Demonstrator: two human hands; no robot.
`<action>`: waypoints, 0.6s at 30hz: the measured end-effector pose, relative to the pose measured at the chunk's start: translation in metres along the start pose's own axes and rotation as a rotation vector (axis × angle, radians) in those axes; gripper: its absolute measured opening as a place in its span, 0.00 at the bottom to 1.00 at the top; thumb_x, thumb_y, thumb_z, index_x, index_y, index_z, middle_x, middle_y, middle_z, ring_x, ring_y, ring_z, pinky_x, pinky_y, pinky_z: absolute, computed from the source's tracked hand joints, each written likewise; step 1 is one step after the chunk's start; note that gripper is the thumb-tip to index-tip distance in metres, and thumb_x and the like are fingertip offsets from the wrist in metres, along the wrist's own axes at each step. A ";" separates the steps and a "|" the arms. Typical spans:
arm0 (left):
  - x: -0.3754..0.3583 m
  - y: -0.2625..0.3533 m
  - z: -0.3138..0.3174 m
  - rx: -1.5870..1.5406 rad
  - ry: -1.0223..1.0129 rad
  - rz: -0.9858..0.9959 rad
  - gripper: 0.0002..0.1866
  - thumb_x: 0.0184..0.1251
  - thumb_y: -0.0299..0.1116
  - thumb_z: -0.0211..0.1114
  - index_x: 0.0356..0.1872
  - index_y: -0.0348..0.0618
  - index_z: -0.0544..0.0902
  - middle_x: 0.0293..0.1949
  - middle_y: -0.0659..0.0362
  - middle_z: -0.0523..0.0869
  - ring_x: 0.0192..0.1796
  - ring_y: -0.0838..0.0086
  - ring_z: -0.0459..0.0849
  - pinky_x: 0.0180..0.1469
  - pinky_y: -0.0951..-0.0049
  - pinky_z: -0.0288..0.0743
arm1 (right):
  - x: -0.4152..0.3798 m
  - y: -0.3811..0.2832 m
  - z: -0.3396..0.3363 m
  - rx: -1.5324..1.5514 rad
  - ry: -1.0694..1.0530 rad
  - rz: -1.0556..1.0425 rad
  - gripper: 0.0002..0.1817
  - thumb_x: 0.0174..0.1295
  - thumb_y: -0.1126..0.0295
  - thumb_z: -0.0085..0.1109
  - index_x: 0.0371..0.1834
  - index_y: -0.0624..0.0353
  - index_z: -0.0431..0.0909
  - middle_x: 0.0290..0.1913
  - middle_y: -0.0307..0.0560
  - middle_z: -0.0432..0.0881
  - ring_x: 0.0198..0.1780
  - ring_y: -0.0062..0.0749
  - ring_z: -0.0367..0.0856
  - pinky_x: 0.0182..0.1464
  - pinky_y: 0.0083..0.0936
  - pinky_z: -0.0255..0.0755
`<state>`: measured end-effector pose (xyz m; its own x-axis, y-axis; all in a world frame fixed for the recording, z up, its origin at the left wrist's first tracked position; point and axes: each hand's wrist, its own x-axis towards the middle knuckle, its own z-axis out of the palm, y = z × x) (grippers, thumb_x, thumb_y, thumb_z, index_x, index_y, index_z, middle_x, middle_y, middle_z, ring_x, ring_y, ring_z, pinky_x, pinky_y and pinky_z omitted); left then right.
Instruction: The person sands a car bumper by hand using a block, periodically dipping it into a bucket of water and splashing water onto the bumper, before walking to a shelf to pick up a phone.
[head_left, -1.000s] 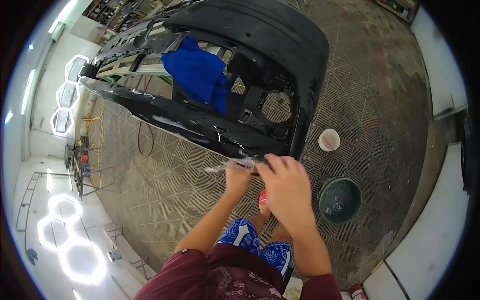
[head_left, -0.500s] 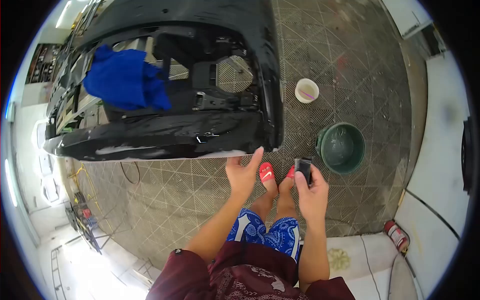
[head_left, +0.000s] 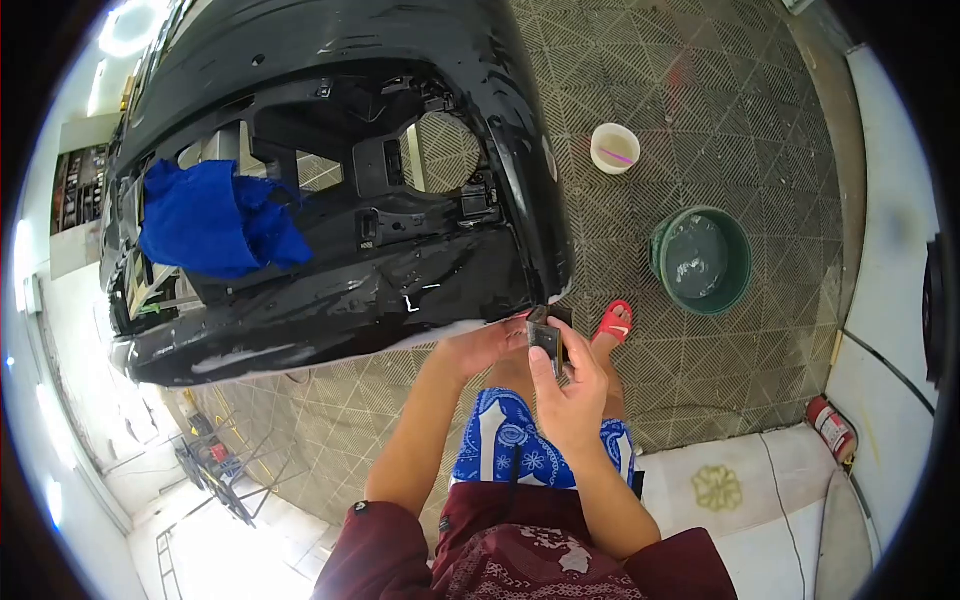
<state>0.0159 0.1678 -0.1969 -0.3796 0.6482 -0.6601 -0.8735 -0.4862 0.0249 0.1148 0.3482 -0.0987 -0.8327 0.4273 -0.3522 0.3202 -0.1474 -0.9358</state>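
Note:
A large glossy black car bumper (head_left: 390, 285) fills the upper left, with whitish residue along its near edge. My left hand (head_left: 485, 345) lies at that edge near the bumper's right corner. Its fingers are stretched out, their tips partly hidden behind what my right hand holds. My right hand (head_left: 572, 395) pinches a flat, dark sanding block (head_left: 545, 338) between thumb and fingers. The block is close against the bumper's lower right corner and shows a yellowish strip along one side.
A blue cloth (head_left: 215, 220) lies bunched on the bumper's left part. On the patterned floor stand a green bucket (head_left: 742, 265) and a white tub (head_left: 612, 165) holding a purple stick. A red fire extinguisher (head_left: 832, 430) is by the right wall.
My right hand has brought the sanding block left and up to the bumper's corner, beside my left hand. The view has shifted, and one sandaled foot is now hidden behind my hands.

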 end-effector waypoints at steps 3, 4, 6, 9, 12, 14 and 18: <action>0.014 -0.001 -0.009 -0.055 0.041 -0.097 0.29 0.85 0.46 0.59 0.75 0.34 0.75 0.69 0.47 0.84 0.66 0.59 0.87 0.70 0.53 0.83 | -0.006 -0.015 0.023 -0.071 0.056 -0.004 0.21 0.75 0.74 0.68 0.68 0.71 0.81 0.54 0.51 0.88 0.57 0.30 0.87 0.61 0.26 0.80; 0.017 0.003 -0.006 -0.040 0.081 -0.104 0.31 0.84 0.47 0.61 0.77 0.35 0.74 0.69 0.47 0.85 0.65 0.61 0.88 0.70 0.55 0.84 | -0.011 -0.023 0.033 -0.151 0.094 -0.047 0.22 0.72 0.72 0.70 0.66 0.70 0.83 0.56 0.56 0.88 0.57 0.42 0.89 0.61 0.32 0.81; 0.025 0.003 -0.007 0.038 0.043 -0.079 0.31 0.84 0.47 0.61 0.77 0.35 0.74 0.69 0.47 0.85 0.65 0.61 0.88 0.70 0.55 0.84 | -0.020 -0.027 0.057 -0.375 0.199 -0.231 0.23 0.69 0.70 0.72 0.64 0.69 0.85 0.57 0.63 0.89 0.57 0.57 0.90 0.60 0.38 0.82; 0.029 -0.005 -0.014 0.116 -0.036 -0.016 0.31 0.84 0.47 0.61 0.77 0.35 0.74 0.69 0.47 0.85 0.64 0.61 0.88 0.70 0.56 0.84 | -0.022 -0.023 0.072 -0.321 0.296 -0.092 0.22 0.67 0.72 0.73 0.63 0.70 0.86 0.56 0.65 0.88 0.56 0.57 0.90 0.59 0.39 0.83; 0.024 -0.003 -0.016 0.143 -0.053 -0.028 0.31 0.84 0.47 0.61 0.77 0.35 0.74 0.68 0.47 0.85 0.64 0.61 0.88 0.70 0.56 0.84 | -0.010 -0.019 0.074 -0.216 0.382 0.062 0.22 0.65 0.74 0.74 0.62 0.70 0.87 0.55 0.65 0.89 0.52 0.55 0.90 0.56 0.39 0.82; 0.025 0.004 -0.015 0.161 -0.060 -0.036 0.31 0.84 0.47 0.61 0.77 0.35 0.74 0.68 0.47 0.85 0.64 0.61 0.88 0.70 0.56 0.84 | -0.028 -0.043 0.088 -0.397 0.367 -0.151 0.21 0.66 0.74 0.72 0.62 0.71 0.87 0.55 0.64 0.89 0.51 0.55 0.90 0.56 0.39 0.82; 0.024 0.007 -0.018 0.200 -0.055 -0.065 0.31 0.84 0.47 0.61 0.77 0.35 0.74 0.68 0.47 0.85 0.64 0.61 0.88 0.70 0.56 0.84 | 0.001 -0.011 0.075 -0.205 0.434 0.051 0.19 0.68 0.74 0.70 0.61 0.71 0.87 0.53 0.65 0.89 0.54 0.57 0.89 0.58 0.42 0.81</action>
<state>0.0058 0.1698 -0.2259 -0.3318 0.7079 -0.6235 -0.9377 -0.3197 0.1359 0.0762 0.2830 -0.0895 -0.5623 0.7631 -0.3186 0.4749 -0.0174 -0.8799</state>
